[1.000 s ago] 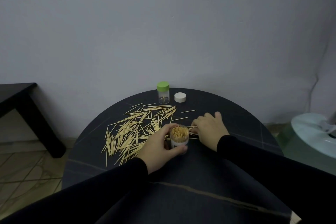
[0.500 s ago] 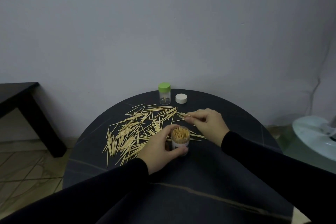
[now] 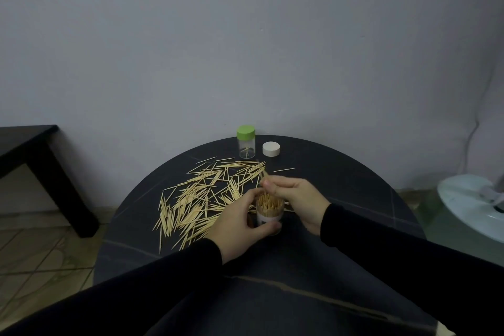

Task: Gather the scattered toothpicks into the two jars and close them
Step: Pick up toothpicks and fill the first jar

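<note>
Toothpicks of pale wood (image 3: 201,196) lie scattered over the round black table (image 3: 341,183), left of the grip. Left hand (image 3: 240,224) curls round the clear, open, toothpick-packed jar (image 3: 269,213); right hand (image 3: 297,196) pinches toothpicks just above its mouth. Beyond stand a green-lidded clear jar (image 3: 246,142) and a loose white lid (image 3: 271,149).

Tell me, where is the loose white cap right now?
In the head view the white cap lies at the table's far edge, just right of the green-lidded jar, beyond the scattered toothpicks.
</note>
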Motion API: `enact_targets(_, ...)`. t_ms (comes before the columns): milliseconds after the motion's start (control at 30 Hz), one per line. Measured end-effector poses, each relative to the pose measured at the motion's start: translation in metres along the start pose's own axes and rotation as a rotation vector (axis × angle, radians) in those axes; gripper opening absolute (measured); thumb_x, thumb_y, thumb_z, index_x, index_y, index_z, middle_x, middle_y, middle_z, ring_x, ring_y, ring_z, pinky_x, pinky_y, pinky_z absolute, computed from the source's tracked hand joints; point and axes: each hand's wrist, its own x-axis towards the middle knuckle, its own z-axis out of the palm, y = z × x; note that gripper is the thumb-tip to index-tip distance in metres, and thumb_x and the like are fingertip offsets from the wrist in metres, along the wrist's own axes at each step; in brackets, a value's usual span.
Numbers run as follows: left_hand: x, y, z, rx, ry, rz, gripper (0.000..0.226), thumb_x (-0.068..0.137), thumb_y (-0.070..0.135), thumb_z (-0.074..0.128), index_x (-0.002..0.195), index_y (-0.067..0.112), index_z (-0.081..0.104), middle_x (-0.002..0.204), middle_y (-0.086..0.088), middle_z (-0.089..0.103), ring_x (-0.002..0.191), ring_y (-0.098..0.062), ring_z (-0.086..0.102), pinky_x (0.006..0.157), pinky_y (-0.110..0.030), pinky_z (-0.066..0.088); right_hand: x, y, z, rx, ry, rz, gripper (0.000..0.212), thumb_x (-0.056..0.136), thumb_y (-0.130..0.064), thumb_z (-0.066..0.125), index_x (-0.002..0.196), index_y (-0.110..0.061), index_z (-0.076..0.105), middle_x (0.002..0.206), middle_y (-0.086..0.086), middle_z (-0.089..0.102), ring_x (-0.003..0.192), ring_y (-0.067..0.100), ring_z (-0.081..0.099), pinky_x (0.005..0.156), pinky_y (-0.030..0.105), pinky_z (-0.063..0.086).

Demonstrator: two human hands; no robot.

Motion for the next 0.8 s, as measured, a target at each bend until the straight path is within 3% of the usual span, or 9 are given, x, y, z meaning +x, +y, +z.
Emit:
enact_targets(67,0.000,0.000,0.000,-0.005,0.003,0.012,0.067,0.076,0.042,0.076,0.134,0.031,0.045,0.120,0.020,0.058,0.106,0.008,0.053,0.088,-0.007,0.041,0.001,0.006,-0.001,-0.060,-0.012,-0.021,0.014,0.087,-0.018,0.065,0.100,-0.018,0.072,0.118,-0.004,0.060,0.104,0.007,0.058,0.077,0.017,0.048)
enact_targets(200,0.000,0.000,0.000,-0.015,0.001,0.017,0.061,0.076,0.041,0.075,0.129,0.030,0.049,0.116,0.018,0.060,0.103,0.009,0.054,0.086,-0.009,0.043,0.004,0.010,-0.008,-0.253,-0.024,-0.110,0.011,0.085,-0.016,0.069,0.095,-0.018,0.073,0.110,-0.002,0.056,0.108,0.015,0.055,0.091,0.030,0.050)
enact_targets(333,-0.001,-0.001,0.000,-0.020,0.004,0.024,0.061,0.075,0.043,0.075,0.129,0.030,0.049,0.116,0.019,0.061,0.102,0.008,0.056,0.087,-0.013,0.045,0.005,0.008,-0.011,-0.475,-0.019,-0.220,0.011,0.084,-0.023,0.070,0.092,-0.032,0.072,0.095,-0.005,0.048,0.094,0.004,0.048,0.083,0.021,0.044)
enact_targets(433,0.000,0.000,0.000,-0.012,0.004,0.019,0.059,0.075,0.045,0.074,0.126,0.031,0.050,0.114,0.018,0.061,0.103,0.007,0.056,0.088,-0.017,0.046,0.006,0.007,-0.013,-0.642,0.007,-0.278,0.013,0.080,-0.045,0.068,0.081,-0.058,0.066,0.091,-0.010,0.047,0.099,0.011,0.046,0.094,0.041,0.043)
enact_targets(533,0.000,-0.001,0.000,-0.007,-0.002,0.012,0.057,0.075,0.045,0.074,0.125,0.033,0.050,0.114,0.019,0.061,0.103,0.006,0.055,0.088,-0.018,0.045,0.004,0.006,-0.014,-0.724,-0.005,-0.305,0.015,0.077,-0.054,0.066,0.079,-0.069,0.062,0.091,-0.013,0.051,0.101,0.018,0.049,0.094,0.050,0.044)
enact_targets(667,-0.001,0.000,-0.001,0.002,-0.004,-0.004,0.058,0.076,0.041,0.075,0.128,0.034,0.048,0.116,0.021,0.058,0.103,0.009,0.052,0.083,-0.005,0.039,0.002,0.001,-0.013,-0.801,0.026,-0.377,0.009,0.075,-0.056,0.067,0.080,-0.063,0.064,0.087,-0.018,0.060,0.093,0.008,0.053,0.094,0.049,0.041)
enact_targets(800,0.000,0.001,-0.001,-0.004,-0.005,-0.006,0.056,0.076,0.041,0.075,0.125,0.037,0.048,0.113,0.021,0.059,0.100,0.010,0.052,0.084,-0.007,0.040,-0.001,-0.009,-0.011,-1.072,0.073,-0.430,0.020,0.085,-0.052,0.063,0.103,-0.045,0.069,0.090,-0.017,0.064,0.093,0.004,0.047,0.094,0.036,0.027)
